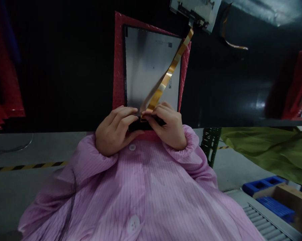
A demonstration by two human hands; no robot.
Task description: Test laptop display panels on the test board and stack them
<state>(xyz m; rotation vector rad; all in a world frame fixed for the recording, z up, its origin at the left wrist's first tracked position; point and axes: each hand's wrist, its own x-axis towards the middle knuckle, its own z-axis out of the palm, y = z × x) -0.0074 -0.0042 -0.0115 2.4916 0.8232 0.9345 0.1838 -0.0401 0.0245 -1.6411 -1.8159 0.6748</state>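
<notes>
A silver-backed display panel (151, 63) lies on a red bubble-wrap sheet (118, 60) on the black table (65, 67). An orange flex cable (171, 68) runs from the panel's near edge up to a white fixture with a circuit board (194, 10) at the far edge. My left hand (113, 130) is closed, its fingertips pinching the panel's near edge beside the cable's end. My right hand (169, 129) is closed too, pinching the cable's near end where it meets the panel. The fingertips of both hands nearly touch. Pink striped sleeves and coat (140, 194) fill the foreground.
Red bags lie at the left (5, 83) and right (299, 87) of the table. A second loose flex cable (232, 42) lies at the far right. Below the table edge are a green cloth (271, 150), blue trays (263, 184), a cardboard box (289, 195) and a roller conveyor (263, 221).
</notes>
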